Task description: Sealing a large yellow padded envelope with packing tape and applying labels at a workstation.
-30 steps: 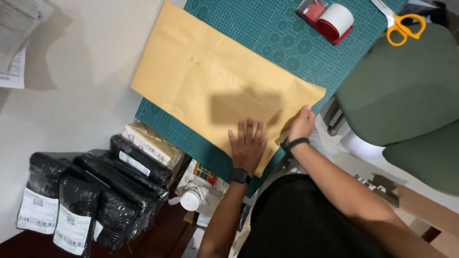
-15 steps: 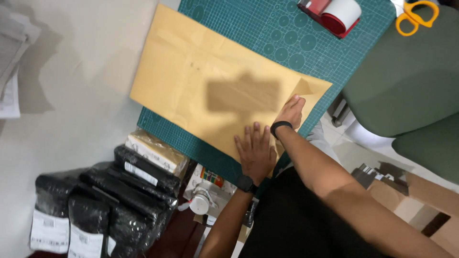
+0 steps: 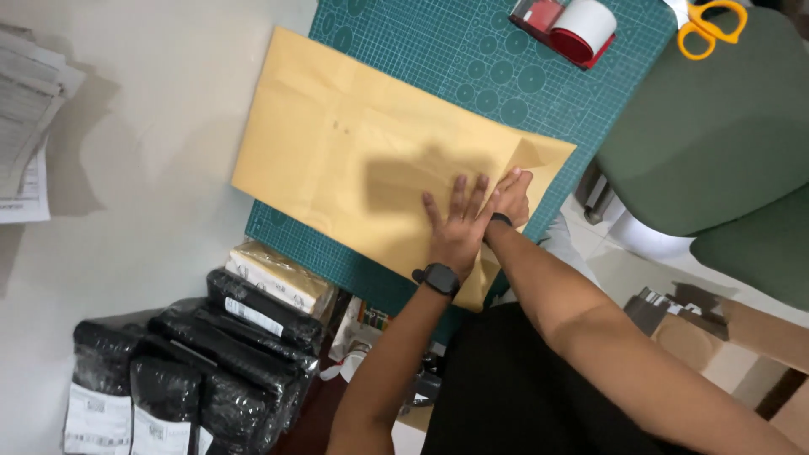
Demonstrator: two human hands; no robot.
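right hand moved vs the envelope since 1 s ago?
Yes. The right hand has slid along the brown envelope toward its folded corner and now touches the left hand, which lies flat on the envelope.

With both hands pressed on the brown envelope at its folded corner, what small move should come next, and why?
Probably slide the right hand along the fold to crease it while the left hand pins the brown envelope flat. The corner flap by the right fingertips looks turned over but not sharply pressed, and the left palm already lies spread on the paper.
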